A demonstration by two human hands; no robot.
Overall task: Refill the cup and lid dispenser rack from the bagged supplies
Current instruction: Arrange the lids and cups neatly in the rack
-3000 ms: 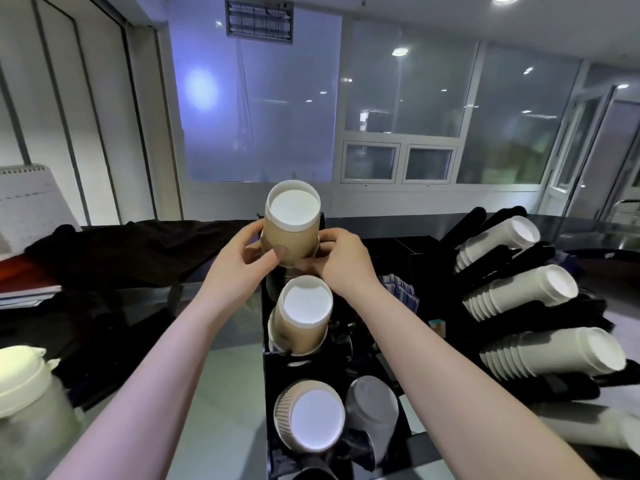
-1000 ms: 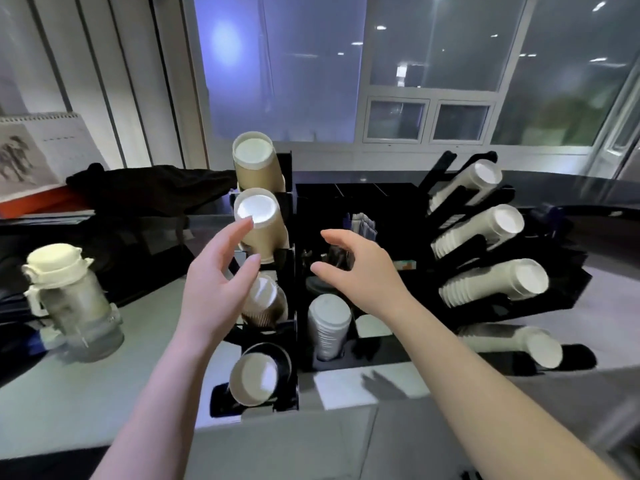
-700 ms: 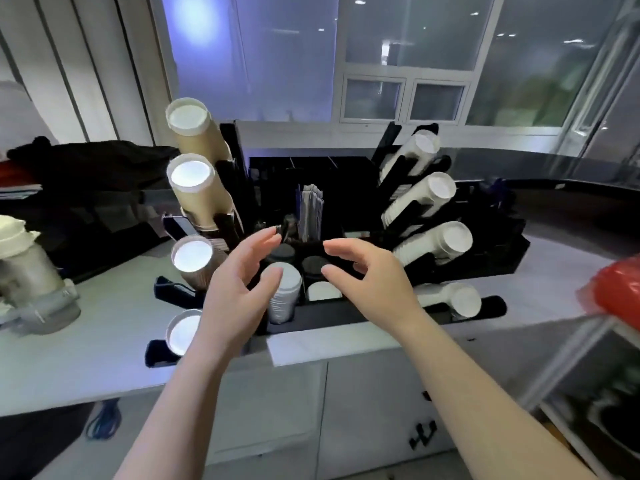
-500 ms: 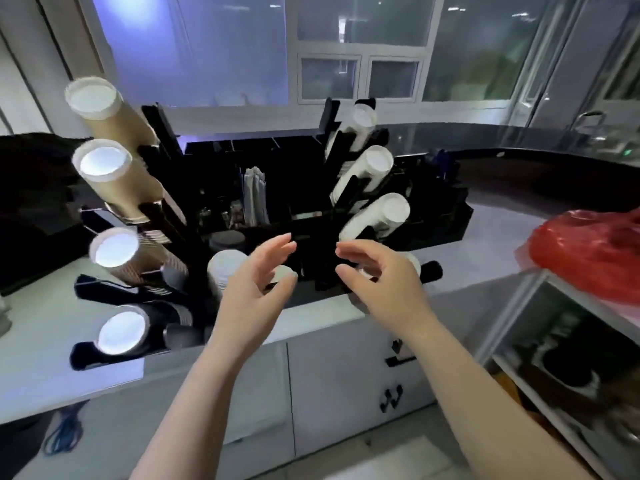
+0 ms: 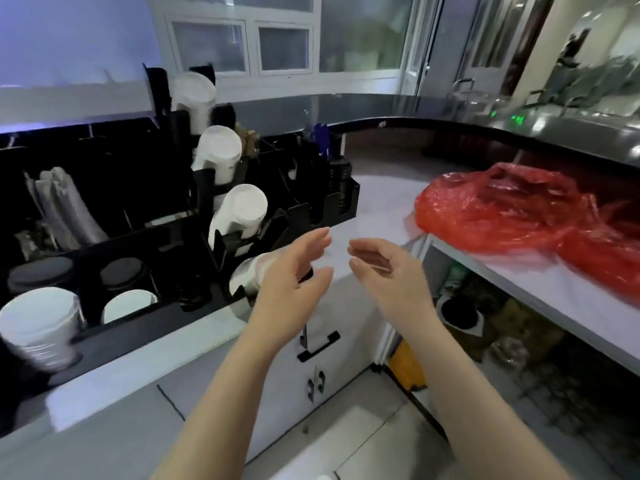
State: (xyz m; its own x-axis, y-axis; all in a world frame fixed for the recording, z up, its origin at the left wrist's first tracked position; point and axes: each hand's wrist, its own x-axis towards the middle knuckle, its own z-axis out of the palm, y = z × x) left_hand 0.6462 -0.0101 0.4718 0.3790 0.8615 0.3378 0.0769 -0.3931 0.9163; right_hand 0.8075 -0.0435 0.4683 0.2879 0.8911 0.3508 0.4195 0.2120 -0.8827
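Note:
The black dispenser rack (image 5: 138, 327) fills the left of the head view on a pale counter. Tilted stacks of white cups (image 5: 242, 209) lean out of its right side, and black lids (image 5: 38, 275) and white lids (image 5: 128, 303) sit in its front wells. A red plastic bag (image 5: 512, 209) lies on the counter at the right. My left hand (image 5: 294, 275) and my right hand (image 5: 388, 275) hover empty in mid-air in front of the rack's right end, palms facing each other, fingers relaxed. Both are well left of the bag.
A white stack of cups (image 5: 34, 327) stands at the rack's near left corner. White cabinet doors with black handles (image 5: 318, 348) are below the counter. An open shelf (image 5: 485, 327) under the bag's counter holds dark items. A dark raised counter (image 5: 415, 116) curves behind.
My hands let go of the brown cups on the rack's left column and drew back empty. The view swung right, so the brown cups left the frame and the red bag came in.

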